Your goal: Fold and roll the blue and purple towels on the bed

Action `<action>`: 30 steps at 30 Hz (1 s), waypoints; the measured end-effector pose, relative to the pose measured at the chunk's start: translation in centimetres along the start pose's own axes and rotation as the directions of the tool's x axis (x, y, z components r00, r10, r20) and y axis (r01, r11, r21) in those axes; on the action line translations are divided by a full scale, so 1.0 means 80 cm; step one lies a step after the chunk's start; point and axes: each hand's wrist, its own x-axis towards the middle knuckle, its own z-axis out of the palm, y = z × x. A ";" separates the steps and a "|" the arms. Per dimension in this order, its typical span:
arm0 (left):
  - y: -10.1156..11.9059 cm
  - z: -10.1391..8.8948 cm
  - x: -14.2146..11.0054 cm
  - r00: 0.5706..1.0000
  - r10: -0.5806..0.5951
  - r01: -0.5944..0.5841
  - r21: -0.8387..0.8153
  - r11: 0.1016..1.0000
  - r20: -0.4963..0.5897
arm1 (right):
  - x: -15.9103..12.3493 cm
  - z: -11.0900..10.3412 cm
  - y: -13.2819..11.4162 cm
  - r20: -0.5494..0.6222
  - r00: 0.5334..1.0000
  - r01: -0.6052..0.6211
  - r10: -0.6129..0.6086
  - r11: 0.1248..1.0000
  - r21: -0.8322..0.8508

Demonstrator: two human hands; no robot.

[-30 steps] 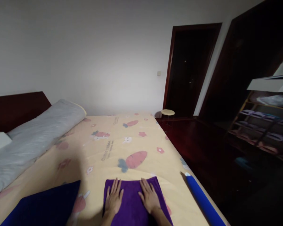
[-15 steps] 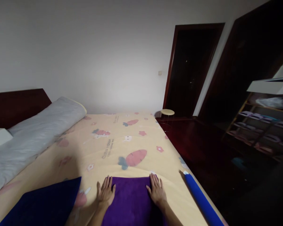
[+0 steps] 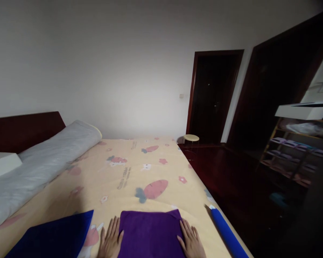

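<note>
A purple cloth [image 3: 150, 233] lies flat on the bed at the bottom middle, its far right corner slightly creased. At its left edge rests my left hand [image 3: 111, 238], palm down with fingers stretched out. Along the right edge lies my right hand [image 3: 190, 239], also flat, its thumb over the cloth. Neither hand grips anything. A dark blue cloth [image 3: 54, 234] is spread to the left of my left hand. Off to the right, near the bed's edge, is a long blue roll or folded strip [image 3: 227, 231] with a white end.
The bed sheet [image 3: 115, 186] has carrot and flower prints. A long grey pillow [image 3: 51, 154] and a white box [image 3: 2, 163] are on the left by the dark headboard [image 3: 27, 130]. Beyond the bed's right side stand a round stool [image 3: 191, 138] and a shoe rack [image 3: 293, 150].
Both hands have slid toward me along the cloth's sides, and the far corners now show uncovered. The view has tilted up a little.
</note>
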 end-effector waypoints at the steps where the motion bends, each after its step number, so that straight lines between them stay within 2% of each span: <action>1: 0.003 0.000 -0.002 0.999 0.005 -0.005 0.006 1.000 -0.050 | -0.002 0.004 -0.003 -0.024 1.000 0.003 -0.003 1.000 -0.001; 3: 0.030 0.007 -0.013 0.990 0.084 -0.087 -0.029 0.996 -0.111 | -0.007 0.022 -0.030 -0.062 0.998 0.034 -0.033 0.999 0.013; 4: 0.053 0.015 -0.020 0.984 0.149 -0.156 -0.064 0.986 -0.100 | -0.009 0.035 -0.051 -0.061 0.996 0.070 -0.069 0.997 0.029; 7: 0.122 0.050 -0.045 0.931 0.364 -0.352 -0.196 0.915 0.024 | -0.015 0.074 -0.111 0.034 0.981 0.188 -0.191 0.978 0.086; 9: 0.146 0.073 -0.060 0.916 0.390 -0.359 -0.234 0.903 0.099 | -0.022 0.088 -0.127 0.109 0.965 0.228 -0.239 0.968 0.104; 11: 0.141 0.084 -0.071 0.928 0.354 -0.323 -0.226 0.919 0.116 | -0.032 0.086 -0.116 0.108 0.966 0.228 -0.237 0.970 0.088; 13: 0.111 0.079 -0.079 0.950 0.300 -0.278 -0.201 0.939 0.085 | -0.046 0.072 -0.087 0.035 0.982 0.181 -0.183 0.982 0.047; 17: 0.043 0.037 -0.094 0.986 0.165 -0.160 -0.136 0.978 0.027 | -0.070 0.035 -0.032 -0.083 0.994 0.065 -0.068 0.997 -0.033; 19: 0.035 0.014 -0.103 0.994 0.112 -0.113 -0.090 0.989 -0.013 | -0.076 0.024 -0.031 -0.132 0.991 0.015 -0.024 0.998 -0.062; 21: 0.052 0.001 -0.115 0.989 0.119 -0.125 -0.071 0.990 -0.084 | -0.079 0.024 -0.052 -0.199 0.980 -0.032 0.016 0.996 -0.078; 23: 0.088 0.003 -0.130 0.970 0.173 -0.190 -0.090 0.978 -0.170 | -0.086 0.035 -0.088 -0.240 0.971 -0.030 0.011 0.997 -0.075; 25: 0.127 0.023 -0.147 0.945 0.231 -0.264 -0.127 0.956 -0.230 | -0.099 0.054 -0.127 -0.224 0.973 0.052 -0.062 0.997 -0.051; 27: 0.155 0.052 -0.164 0.933 0.280 -0.318 -0.157 0.935 -0.224 | -0.116 0.075 -0.156 -0.178 0.973 0.149 -0.149 0.989 -0.015; 28: 0.161 0.067 -0.171 0.933 0.300 -0.334 -0.169 0.927 -0.198 | -0.125 0.083 -0.164 -0.154 0.973 0.175 -0.173 0.985 -0.001; 30: 0.157 0.089 -0.182 0.926 0.346 -0.370 -0.192 0.909 -0.149 | -0.141 0.089 -0.167 -0.107 0.979 0.176 -0.173 0.984 0.018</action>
